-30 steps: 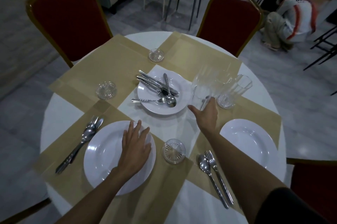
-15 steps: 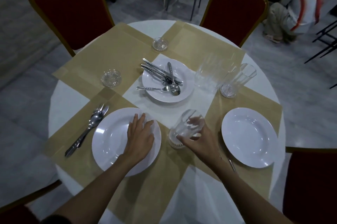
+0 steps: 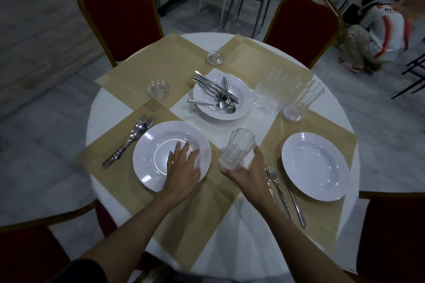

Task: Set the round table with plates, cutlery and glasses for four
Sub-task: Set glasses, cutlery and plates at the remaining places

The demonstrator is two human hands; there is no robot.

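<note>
My right hand grips a clear faceted glass that stands between the two near plates, over the spot where a coaster lay. My left hand rests flat on the near left white plate. Cutlery lies left of that plate. A second white plate sits at the right with a fork and other cutlery to its left. The centre plate carries several spare pieces of cutlery. More clear glasses stand right of it.
Two glass coasters sit on the tan placemats on the round white table. Red chairs stand at the far side, others at the near corners. A person crouches on the floor at far right.
My right hand picked a glass from the group at the right and brought it down between the near plates. My left hand stayed on the left plate.
</note>
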